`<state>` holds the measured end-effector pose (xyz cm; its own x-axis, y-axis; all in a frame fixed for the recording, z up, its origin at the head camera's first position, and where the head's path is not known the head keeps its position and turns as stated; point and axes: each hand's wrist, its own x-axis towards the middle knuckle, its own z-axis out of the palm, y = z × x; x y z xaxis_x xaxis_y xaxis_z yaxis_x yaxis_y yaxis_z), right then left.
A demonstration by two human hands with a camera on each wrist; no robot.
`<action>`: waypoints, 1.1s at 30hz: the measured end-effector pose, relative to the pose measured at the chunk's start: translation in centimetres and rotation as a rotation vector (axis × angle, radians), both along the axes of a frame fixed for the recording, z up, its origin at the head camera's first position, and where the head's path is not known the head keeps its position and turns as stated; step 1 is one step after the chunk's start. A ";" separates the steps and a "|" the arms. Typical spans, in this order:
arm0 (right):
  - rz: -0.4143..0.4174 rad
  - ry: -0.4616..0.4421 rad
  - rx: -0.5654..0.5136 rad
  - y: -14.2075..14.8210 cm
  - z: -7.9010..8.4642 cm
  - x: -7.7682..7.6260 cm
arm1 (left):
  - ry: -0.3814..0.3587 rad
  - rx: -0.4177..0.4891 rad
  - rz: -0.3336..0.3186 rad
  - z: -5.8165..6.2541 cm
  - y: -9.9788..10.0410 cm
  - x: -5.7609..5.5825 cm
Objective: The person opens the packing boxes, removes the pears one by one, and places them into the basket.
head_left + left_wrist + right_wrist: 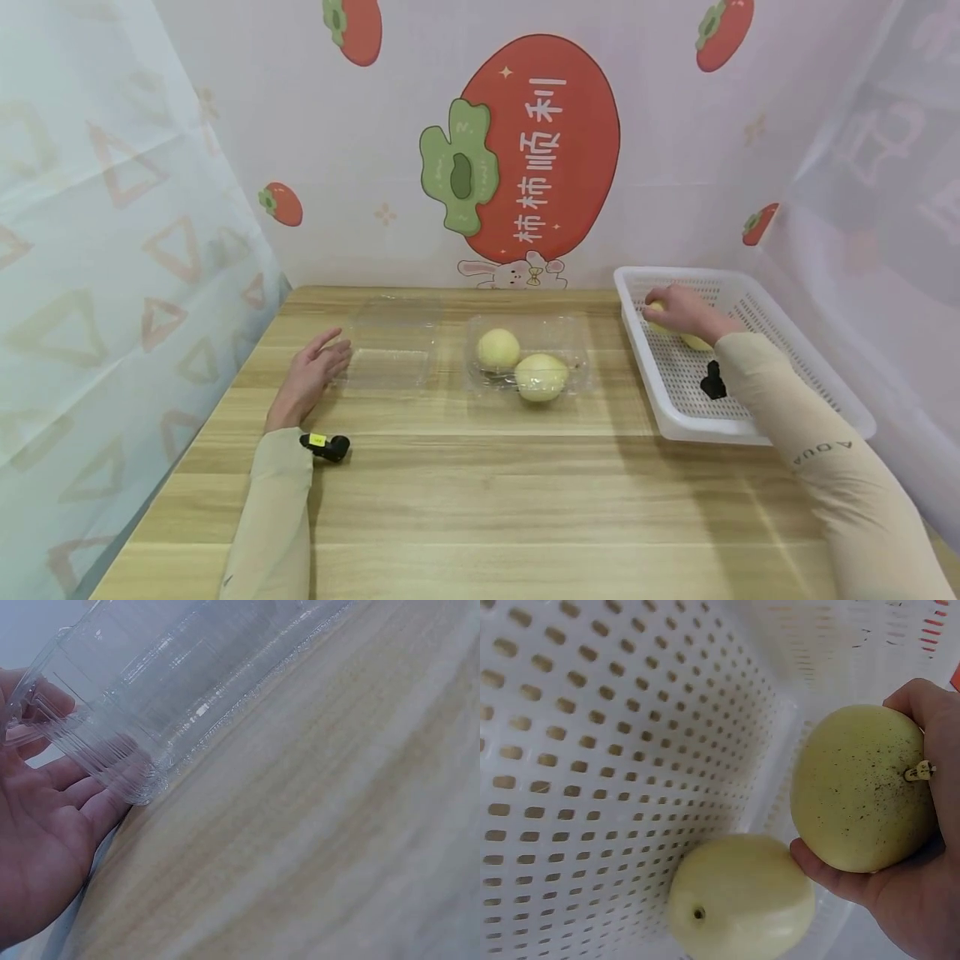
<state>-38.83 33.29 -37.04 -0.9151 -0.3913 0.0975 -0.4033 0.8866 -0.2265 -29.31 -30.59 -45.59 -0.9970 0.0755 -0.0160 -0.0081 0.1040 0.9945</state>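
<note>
My right hand [681, 310] reaches into a white plastic basket [651, 379] and grips a pale yellow melon [859, 787], its short stem and dark specks facing the palm side. A second melon [739, 896] lies just below it on the basket floor. On the left, my left hand [311, 372] is beside a clear plastic clamshell box [390, 367] with its lid raised. Its fingers [101, 799] are extended along the box's end wall, partly seen through the plastic. Another clear box [577, 354] in the middle holds two melons [520, 364].
The boxes and basket stand toward the back of a wooden table [480, 492]. A printed curtain [390, 167] hangs right behind the table, with more cloth at both sides. The basket's raised rim surrounds my right hand.
</note>
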 end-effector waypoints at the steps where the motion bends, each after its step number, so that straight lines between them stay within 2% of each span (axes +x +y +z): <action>1: -0.002 -0.004 0.001 0.1 -0.2 -0.1 | 0.000 -0.006 0.001 0.0 -0.1 0.0; 6: 0.002 -0.004 -0.008 0.7 -1.2 -0.5 | 0.000 -0.016 0.009 0.0 -0.1 0.1; 13: 0.102 0.063 -0.015 0.4 -1.8 -0.6 | 0.003 -0.015 0.009 0.0 0.0 0.0; 19: 0.078 -0.005 0.032 -0.2 -2.0 -0.7 | -0.002 -0.001 0.005 0.0 -0.1 0.0; 25: 0.057 -0.032 0.081 -0.4 -1.8 -0.5 | -0.003 0.000 0.004 0.1 0.0 0.0; 30: 0.048 -0.052 0.082 -0.3 -1.7 -0.5 | -0.019 -0.001 0.004 0.1 0.0 -0.2; 33: 0.027 -0.075 0.071 -0.2 -1.5 -0.3 | -0.031 0.001 0.002 0.7 0.2 0.2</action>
